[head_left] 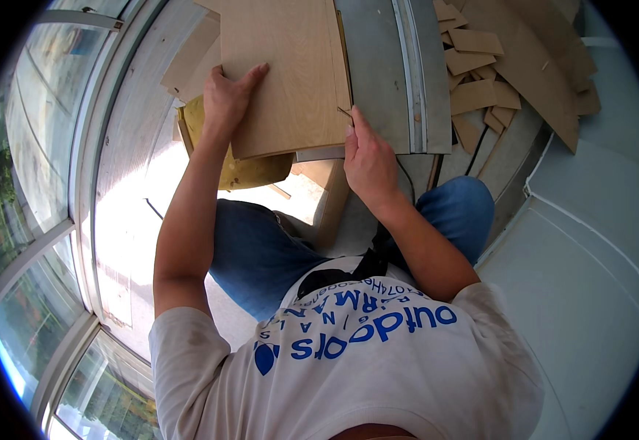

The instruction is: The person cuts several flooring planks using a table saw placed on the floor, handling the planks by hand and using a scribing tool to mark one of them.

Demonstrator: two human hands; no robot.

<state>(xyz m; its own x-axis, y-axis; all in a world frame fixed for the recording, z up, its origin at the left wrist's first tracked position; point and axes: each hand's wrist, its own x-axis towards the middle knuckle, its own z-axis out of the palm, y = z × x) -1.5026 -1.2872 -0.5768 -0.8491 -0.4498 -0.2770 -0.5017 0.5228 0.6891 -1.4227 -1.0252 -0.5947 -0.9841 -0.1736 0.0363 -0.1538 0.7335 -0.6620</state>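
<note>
A light wood-grained board (290,73) lies in front of me, partly over a grey metal work surface (378,81). My left hand (225,101) grips its left edge, the thumb on top and the other fingers mostly hidden at the side. At the board's near right corner is my right hand (372,158), with index finger and thumb closed together against the edge. A thin dark sliver-like piece (344,112) sticks out from these fingertips over the board; its kind is too small to make out.
Under the board's near end is a yellow rounded thing (257,172). A metal rail (411,73) runs along the grey surface. Several wooden offcuts (473,95) are heaped at the right, beside a large brown sheet (532,66). Windows (37,147) line the left; pale panels (583,257) stand right.
</note>
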